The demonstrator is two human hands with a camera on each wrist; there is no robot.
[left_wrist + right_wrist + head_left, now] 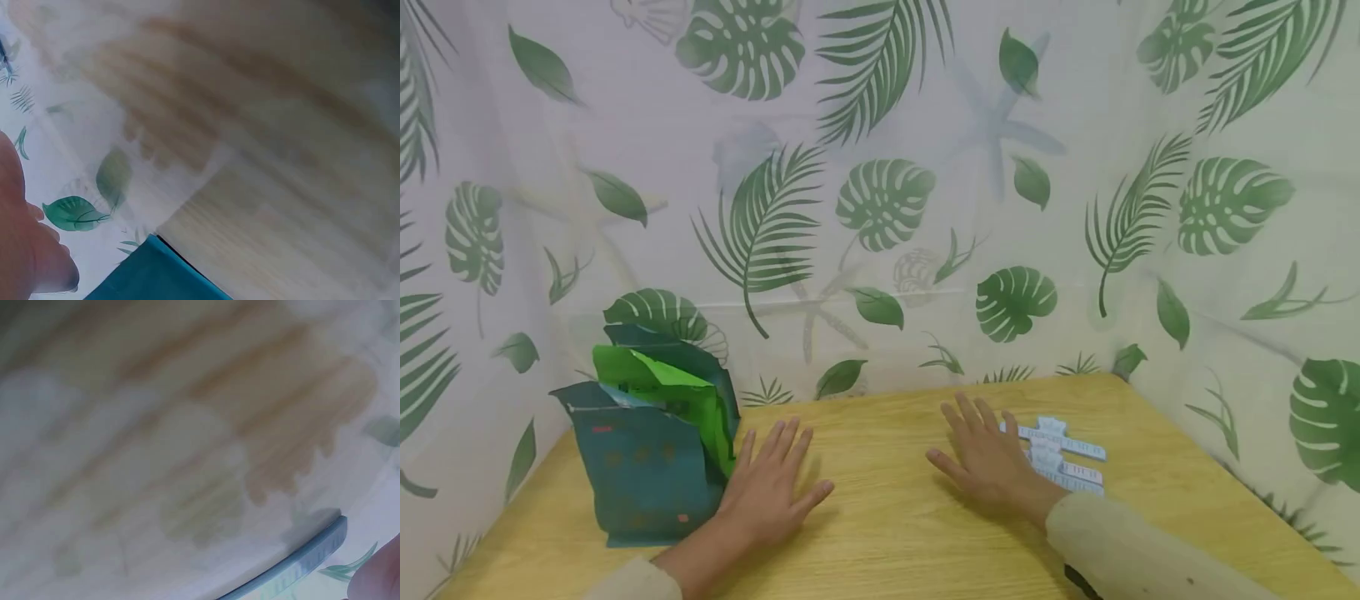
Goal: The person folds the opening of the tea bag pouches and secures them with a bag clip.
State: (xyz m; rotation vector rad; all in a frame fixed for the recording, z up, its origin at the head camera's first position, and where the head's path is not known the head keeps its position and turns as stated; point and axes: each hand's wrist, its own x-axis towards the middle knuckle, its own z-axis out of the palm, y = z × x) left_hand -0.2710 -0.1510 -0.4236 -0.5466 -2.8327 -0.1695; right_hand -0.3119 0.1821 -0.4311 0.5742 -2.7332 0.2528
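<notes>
A dark teal bag stands upright at the left of the table, its top gaping and a bright green packet poking out. Just right of it is my left hand, palm down with fingers straight; its edge overlaps the bag in the head view. On the right, my right hand is palm down with fingers spread, holding nothing. Light-blue bar-shaped clips with crown-like tops lie beside it, partly hidden by the hand. The left wrist view shows the teal bag's edge; the right wrist view shows one blue bar.
The wood-grain table extends between the hands. A white curtain printed with green leaves rises behind the table and along both sides.
</notes>
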